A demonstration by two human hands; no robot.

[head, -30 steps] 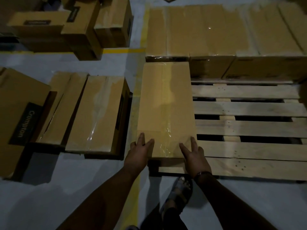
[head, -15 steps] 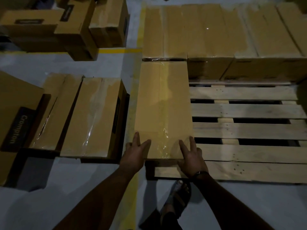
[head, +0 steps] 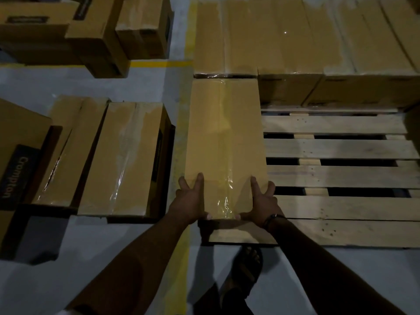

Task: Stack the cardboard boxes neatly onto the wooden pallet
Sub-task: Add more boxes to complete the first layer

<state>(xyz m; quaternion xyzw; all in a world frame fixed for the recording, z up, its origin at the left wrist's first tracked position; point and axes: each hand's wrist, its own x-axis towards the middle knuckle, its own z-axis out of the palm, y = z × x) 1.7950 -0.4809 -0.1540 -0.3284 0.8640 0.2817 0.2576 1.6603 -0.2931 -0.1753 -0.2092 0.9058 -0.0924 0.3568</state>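
Long tan cardboard box point(head: 225, 137) nudged toward 12 o'clock against rear box row point(head: 295, 35) on wooden slat pallet point(head: 341, 208); left hand point(head: 189, 201), right hand point(head: 261, 203) spread, pressing near end; nearly seated.

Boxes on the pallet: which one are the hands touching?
The lone front box, left on the pallet; left hand and right hand press its near end.

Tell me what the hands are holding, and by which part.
The long cardboard box on the wooden pallet, by its near end: left hand at the left corner, right hand at the right, straight fingers flat on top.
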